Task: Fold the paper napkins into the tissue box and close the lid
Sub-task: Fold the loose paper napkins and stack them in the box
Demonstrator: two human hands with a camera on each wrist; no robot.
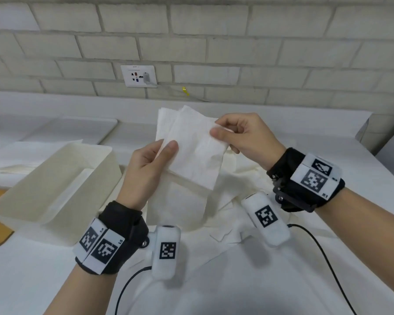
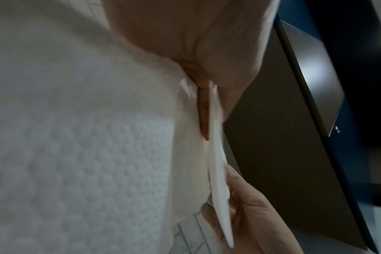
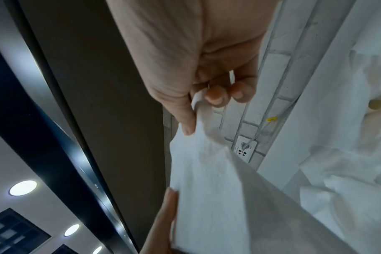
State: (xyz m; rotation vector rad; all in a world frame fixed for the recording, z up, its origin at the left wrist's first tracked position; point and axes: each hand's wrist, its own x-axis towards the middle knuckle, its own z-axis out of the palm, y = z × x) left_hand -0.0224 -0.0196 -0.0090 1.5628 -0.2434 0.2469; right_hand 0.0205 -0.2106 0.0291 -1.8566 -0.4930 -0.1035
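Folded napkin (image 1: 191,146) held in the air above the counter (image 1: 271,280), right of the open tissue box (image 1: 55,178). Left hand (image 1: 143,169) pinches its left edge (thumb on top); right hand (image 1: 243,135) fingers (image 3: 215,96) pinch its right corner.

The fingers of the left hand (image 1: 146,164) lie behind the folded napkin (image 1: 191,146); only the thumb shows in front of it. The napkin covers part of the heap of loose napkins (image 1: 225,201) on the table (image 1: 328,155), so how many lie there cannot be told. The inside of the open tissue box (image 1: 55,178) is seen only in part, and its left end is cut off by the picture's edge. The wall socket (image 1: 138,76) is too small to read. In the left wrist view the napkin is blurred and the right hand (image 2: 250,223) is cut off at the bottom edge.
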